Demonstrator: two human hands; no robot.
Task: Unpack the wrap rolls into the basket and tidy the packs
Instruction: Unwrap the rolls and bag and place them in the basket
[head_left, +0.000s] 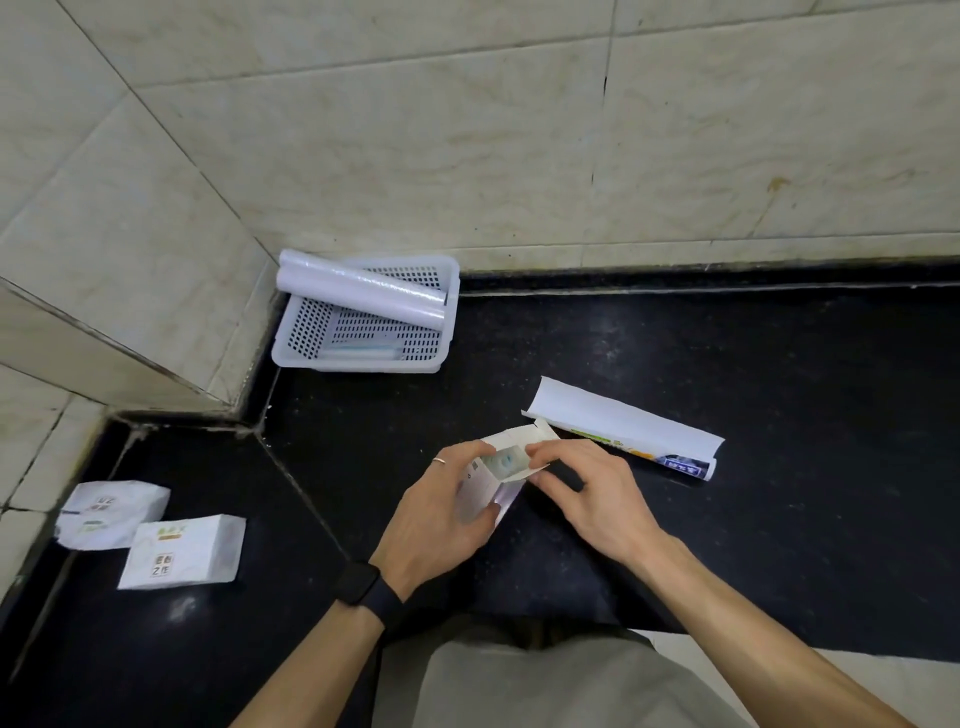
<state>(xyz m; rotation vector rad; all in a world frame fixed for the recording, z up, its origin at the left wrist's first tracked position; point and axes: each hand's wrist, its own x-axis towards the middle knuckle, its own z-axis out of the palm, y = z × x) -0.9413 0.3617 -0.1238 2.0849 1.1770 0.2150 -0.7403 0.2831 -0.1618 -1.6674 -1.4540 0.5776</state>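
Observation:
My left hand (441, 512) grips a white wrap box (496, 480) held end-up over the black counter (727, 364). Its top flaps stand open and the end of a roll (506, 460) shows inside. My right hand (587, 493) pinches the box's right flap with fingertips. A white perforated basket (332, 358) sits in the far corner with two white wrap rolls (363, 293) lying across its rim, and something pale lies on its floor. An emptied, opened pack (623, 428) lies flat just right of my hands.
Two small white printed boxes (182, 551) (106, 512) stand on the counter's left wing. Tiled walls close the back and left. The counter's front edge runs near my body, with pale floor at lower right.

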